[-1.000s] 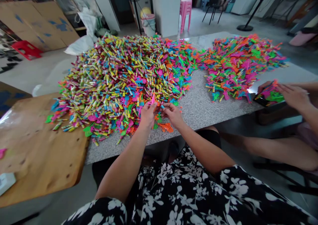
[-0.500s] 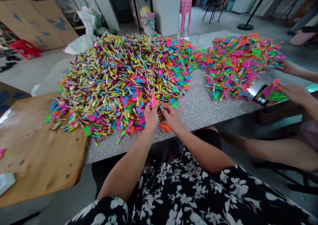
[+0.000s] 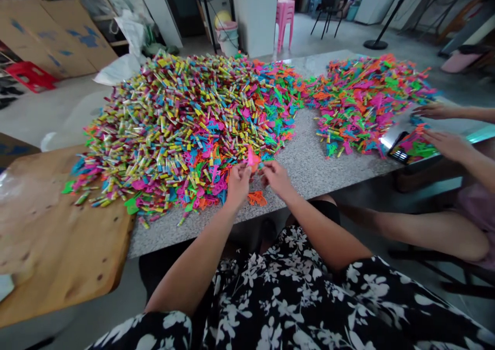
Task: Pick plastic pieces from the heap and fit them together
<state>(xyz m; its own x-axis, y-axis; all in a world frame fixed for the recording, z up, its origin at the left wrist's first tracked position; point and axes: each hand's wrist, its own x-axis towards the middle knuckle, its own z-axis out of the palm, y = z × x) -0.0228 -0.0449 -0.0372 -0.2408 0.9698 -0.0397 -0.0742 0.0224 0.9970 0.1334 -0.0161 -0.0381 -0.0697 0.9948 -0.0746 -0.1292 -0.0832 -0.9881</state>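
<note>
My left hand (image 3: 238,184) is closed in a pinch on a bright pink plastic piece (image 3: 252,156), which stands up past its fingertips. Close beside it, my right hand (image 3: 277,180) pinches something small and bluish-green; its kind is too small to make out. Both hands are just above the near side of a large heap of small striped tubes (image 3: 170,118) in yellow, red and blue. Coloured flat plastic pieces (image 3: 211,177) are mixed in along the heap's front. An orange plastic piece (image 3: 257,198) lies on the speckled stone tabletop (image 3: 305,177) below my hands.
A second pile of coloured plastic pieces (image 3: 367,102) spreads over the table's right part. Another person's hands (image 3: 448,141) work there beside a dark tray (image 3: 400,151). A wooden board (image 3: 77,247) adjoins the table at left. Pink stools (image 3: 285,17) stand behind.
My hands have shifted slightly right and drawn a little apart. The pink piece now shows more plainly above my left fingers. The other person's far hand has moved left.
</note>
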